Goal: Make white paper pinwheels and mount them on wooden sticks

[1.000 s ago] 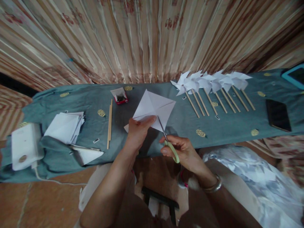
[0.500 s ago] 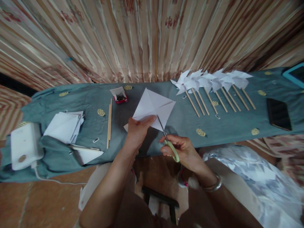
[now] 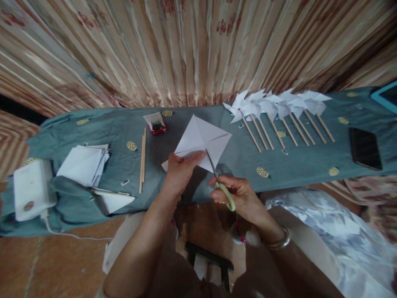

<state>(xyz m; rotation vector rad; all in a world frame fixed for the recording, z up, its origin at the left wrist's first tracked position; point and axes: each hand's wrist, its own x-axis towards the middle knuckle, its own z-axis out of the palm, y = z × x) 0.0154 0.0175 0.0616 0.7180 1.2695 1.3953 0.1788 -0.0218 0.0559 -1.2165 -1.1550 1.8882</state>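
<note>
My left hand (image 3: pixel 181 171) pinches the near corner of a creased white paper square (image 3: pixel 201 140) and holds it above the teal cloth. In my right hand (image 3: pixel 238 194) is a pair of green-handled scissors (image 3: pixel 221 186). Their blades point up into the paper's lower edge, just right of my left thumb. The blades look nearly closed on the paper.
A teal cloth (image 3: pixel 279 165) covers the long table. Several finished white pinwheels on wooden sticks (image 3: pixel 276 111) lie at the back right. A stack of white paper (image 3: pixel 82 163), two wooden sticks (image 3: pixel 143 159), a small red box of pins (image 3: pixel 156 124), a phone (image 3: pixel 365 149) and a white device (image 3: pixel 31 188) also lie there.
Hardly anything has moved. The paper has tipped slightly and the scissors have edged a little to the right along the cut.
</note>
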